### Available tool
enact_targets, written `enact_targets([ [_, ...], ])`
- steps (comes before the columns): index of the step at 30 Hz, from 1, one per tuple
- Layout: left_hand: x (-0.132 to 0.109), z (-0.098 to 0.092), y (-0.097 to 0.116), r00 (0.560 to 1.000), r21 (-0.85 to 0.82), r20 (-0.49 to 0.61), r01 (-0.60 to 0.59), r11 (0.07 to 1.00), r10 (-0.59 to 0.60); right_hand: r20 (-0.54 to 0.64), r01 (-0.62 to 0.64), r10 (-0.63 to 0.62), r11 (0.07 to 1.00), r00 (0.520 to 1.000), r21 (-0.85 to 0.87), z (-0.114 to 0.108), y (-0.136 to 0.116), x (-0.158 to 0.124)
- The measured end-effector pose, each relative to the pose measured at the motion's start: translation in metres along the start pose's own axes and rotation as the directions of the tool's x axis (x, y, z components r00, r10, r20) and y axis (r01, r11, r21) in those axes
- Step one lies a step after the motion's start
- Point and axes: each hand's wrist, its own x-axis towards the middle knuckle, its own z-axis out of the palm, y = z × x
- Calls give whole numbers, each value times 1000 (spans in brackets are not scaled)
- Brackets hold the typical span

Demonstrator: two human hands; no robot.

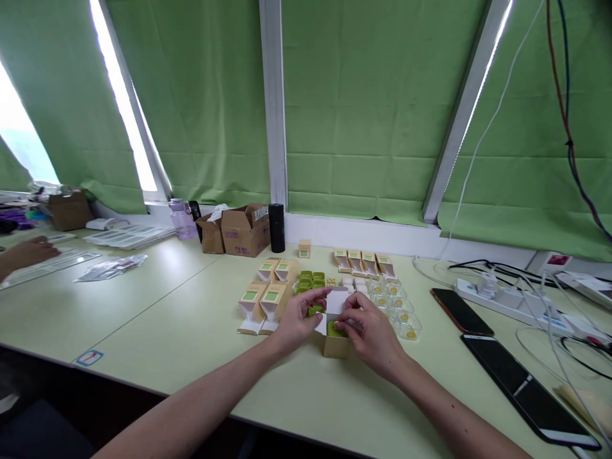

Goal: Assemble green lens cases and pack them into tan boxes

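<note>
In front of me on the table stands an open small cardboard box (336, 347), its white flaps raised. A green piece (333, 329) sits inside its mouth, partly hidden by my fingers. My left hand (300, 317) is at the box's left side, thumb and fingers closed about the white side flap. From the right, my right hand (370, 330) reaches over the opening, its thumb and bent fingers pinched at the green piece. Just behind are several green square cups (312, 278) and small white pieces (354, 284). Clear plastic cups (399, 305) with yellow centres lie right of my right hand.
Open tan boxes (261, 299) stand left; more boxes (366, 262) stand behind. Farther back are a brown carton (246, 233) and black cylinder (276, 227). Two phones (521, 382) and a power strip (511, 306) with cables lie right. Another person's hand (33, 252) is far left.
</note>
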Motion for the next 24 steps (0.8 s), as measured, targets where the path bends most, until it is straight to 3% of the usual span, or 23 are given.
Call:
enact_targets([
  [6,0,-1,2,1000,-31,5,4,1000,-4,-75,33,-24,993,997,112,-1,3,-1],
  [13,0,-1,5,998,-90,15,58,994,-56,-225,-97,162,957,961,274,-5,17,0],
  [19,0,3,2,1000,-39,7,16,999,-16,-169,-227,327,871,930,437,3,20,-2],
  [24,-1,8,-3,1000,-48,26,9,999,-8,-123,-239,348,823,930,515,8,16,-3],
])
